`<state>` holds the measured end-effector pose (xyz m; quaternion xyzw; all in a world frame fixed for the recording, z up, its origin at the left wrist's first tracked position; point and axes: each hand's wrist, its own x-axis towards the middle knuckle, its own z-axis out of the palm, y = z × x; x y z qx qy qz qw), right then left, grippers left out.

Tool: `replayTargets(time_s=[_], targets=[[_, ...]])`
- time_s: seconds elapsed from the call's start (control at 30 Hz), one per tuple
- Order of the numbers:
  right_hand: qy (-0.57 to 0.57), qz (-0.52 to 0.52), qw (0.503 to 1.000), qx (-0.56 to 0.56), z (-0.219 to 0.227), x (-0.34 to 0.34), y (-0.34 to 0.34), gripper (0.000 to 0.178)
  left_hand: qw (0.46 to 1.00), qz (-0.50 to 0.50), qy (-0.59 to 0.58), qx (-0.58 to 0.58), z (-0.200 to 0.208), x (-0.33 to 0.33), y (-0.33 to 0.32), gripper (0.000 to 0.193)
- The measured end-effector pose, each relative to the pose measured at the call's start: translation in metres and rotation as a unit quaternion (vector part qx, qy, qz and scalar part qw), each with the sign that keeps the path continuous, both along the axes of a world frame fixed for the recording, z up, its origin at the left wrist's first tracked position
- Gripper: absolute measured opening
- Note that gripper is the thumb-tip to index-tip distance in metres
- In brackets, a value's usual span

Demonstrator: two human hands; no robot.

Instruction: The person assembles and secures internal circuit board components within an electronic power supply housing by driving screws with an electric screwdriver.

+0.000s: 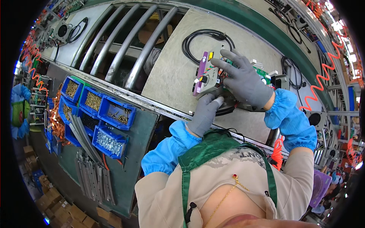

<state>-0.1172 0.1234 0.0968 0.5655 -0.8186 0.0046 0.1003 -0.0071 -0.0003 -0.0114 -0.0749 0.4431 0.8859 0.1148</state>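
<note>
An electronics unit (211,78) with a grey metal chassis, a purple front panel (200,74) and green circuit boards (262,74) rests on the pale work board. My gloved left hand (205,115) is closed at its near edge, thumb and fingers together on the chassis. Over its top lies my gloved right hand (247,79), fingers stretched out and apart, covering much of the middle. A yellow part (210,56) sits by the purple panel. The black power cable (186,45) loops behind the unit. Whatever is beneath my right palm is hidden.
Blue bins (110,142) of screws and small metal parts stand on a green table to the left, with metal strips (95,176) nearby. Metal rollers (152,47) adjoin the work board (167,76). An orange coiled hose (323,76) hangs at the right.
</note>
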Motion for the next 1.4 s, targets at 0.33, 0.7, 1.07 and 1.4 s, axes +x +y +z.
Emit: replayTargets(time_s=[0.33, 0.7, 1.07, 1.4], targets=[[0.004, 0.087, 0.995, -0.056, -0.002, -0.009, 0.001, 0.021, 0.999, -0.010, -0.006, 0.043, 0.000, -0.002, -0.001, 0.045], [-0.044, 0.120, 0.991, -0.045, -0.007, -0.016, 0.007, 0.010, 0.998, -0.009, -0.020, -0.053, 0.005, 0.000, -0.006, 0.039], [-0.165, 0.035, 0.979, -0.115, 0.000, -0.002, 0.015, 0.015, 0.997, 0.040, -0.048, 0.050, 0.017, 0.005, 0.001, 0.026], [-0.230, -0.009, 0.964, -0.135, 0.002, 0.002, 0.015, 0.010, 0.977, -0.012, -0.034, 0.211, 0.008, 0.001, -0.002, 0.025]])
